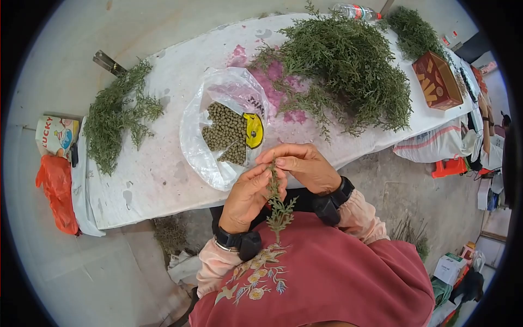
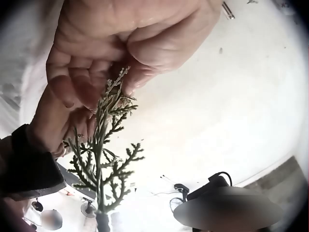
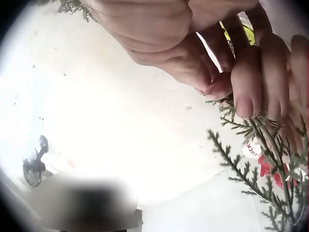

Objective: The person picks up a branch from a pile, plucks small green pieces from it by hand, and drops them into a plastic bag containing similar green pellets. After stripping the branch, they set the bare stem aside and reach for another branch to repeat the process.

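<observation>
Both hands meet over the person's lap at the table's front edge, around a green conifer sprig (image 1: 280, 213). My left hand (image 1: 248, 199) grips the sprig near its upper end, fingers curled round it. At that same end my right hand (image 1: 306, 166) pinches it between thumb and fingertips. The sprig's branched part (image 2: 99, 166) hangs below the fingers in the left wrist view. Just beyond the hands, an open clear plastic bag (image 1: 193, 147) holds brownish-green pellets (image 1: 226, 128) and a yellow item (image 1: 254, 131) with a black mark.
A large heap of conifer branches (image 1: 348, 71) covers the table's right part; a smaller bunch (image 1: 117, 117) lies at the left. Farther right stand a red-brown box (image 1: 436, 82) and a plastic bottle (image 1: 357, 12). A red bag (image 1: 57, 191) hangs at the left end.
</observation>
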The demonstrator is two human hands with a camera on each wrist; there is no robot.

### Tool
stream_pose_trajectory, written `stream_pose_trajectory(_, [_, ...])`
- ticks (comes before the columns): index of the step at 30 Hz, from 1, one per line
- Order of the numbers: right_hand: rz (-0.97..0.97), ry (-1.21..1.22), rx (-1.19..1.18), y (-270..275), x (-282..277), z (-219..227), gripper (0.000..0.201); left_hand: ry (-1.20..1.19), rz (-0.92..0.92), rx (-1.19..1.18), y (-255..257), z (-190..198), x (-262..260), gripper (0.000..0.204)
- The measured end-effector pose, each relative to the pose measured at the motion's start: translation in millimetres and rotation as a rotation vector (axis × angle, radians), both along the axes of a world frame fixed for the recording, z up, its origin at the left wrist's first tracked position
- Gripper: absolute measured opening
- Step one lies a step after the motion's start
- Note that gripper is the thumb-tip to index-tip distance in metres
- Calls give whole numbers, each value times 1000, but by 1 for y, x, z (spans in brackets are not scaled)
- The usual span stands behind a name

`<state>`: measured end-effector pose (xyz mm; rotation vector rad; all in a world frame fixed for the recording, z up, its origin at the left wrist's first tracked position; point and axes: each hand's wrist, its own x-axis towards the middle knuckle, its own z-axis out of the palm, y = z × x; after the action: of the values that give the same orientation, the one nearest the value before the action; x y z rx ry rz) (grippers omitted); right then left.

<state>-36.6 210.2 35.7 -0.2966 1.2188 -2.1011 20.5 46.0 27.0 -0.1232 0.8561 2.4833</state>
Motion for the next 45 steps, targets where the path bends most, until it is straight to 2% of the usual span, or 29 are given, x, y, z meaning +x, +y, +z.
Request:
stream_pose_trajectory(4, [-14,-56,-132,-3,4,-6,20,8,18,125,1,-6,2,26])
stream_pose_trajectory(7, [-141,-101,-123,-9,9,-4,17,38,-22,191,-1,-12,2,26])
stream_pose_trajectory(11, [-179,-9,-37,-9,9,-10,12,-28,-2,173,-1,-11,4,26])
stream_pose_trajectory(16, [-130,-45,37,-8,13,-3,11,-48,52,127,-2,-13,7,26])
stream_pose_trajectory(20, [-168,-119,59,-9,15,-10,11,-140,115,-34,2,-3,7,26])
stream_pose_trajectory(23, [-276,21,112,-11,13,-14,10,-83,153,-395,5,3,10,21])
stream_pose_trajectory(24, [-268,19,108,-11,12,-17,10,-87,160,-399,4,5,12,21])
stream_pose_trajectory(27, [-249,61,-64,-4,4,-25,8,121,316,-875,1,11,23,18])
stream_pose_trajectory(28, [-244,56,-72,-3,2,-25,8,117,319,-884,-5,10,22,18])
stream_pose_trajectory(31, [-151,178,80,0,-3,-17,7,549,566,-1567,-33,4,6,16])
stream_pose_trajectory(32, [-152,176,77,-2,-4,-19,7,549,563,-1571,-36,1,1,16])
stream_pose_trajectory(35, [-165,281,118,-13,-7,-27,8,758,511,-1828,-40,-10,-16,16])
stream_pose_trajectory(36, [-165,280,118,-16,-6,-30,8,758,510,-1829,-40,-9,-18,16])
stream_pose_trajectory(39, [-243,262,154,-25,-6,-39,8,846,352,-1899,-37,-7,-24,17])
stream_pose_trajectory(43, [-314,216,117,-29,-6,-46,8,790,359,-1730,-44,-16,-25,18])
stream_pose_trajectory(45, [-324,220,128,-30,-7,-46,8,781,361,-1731,-45,-17,-25,17])
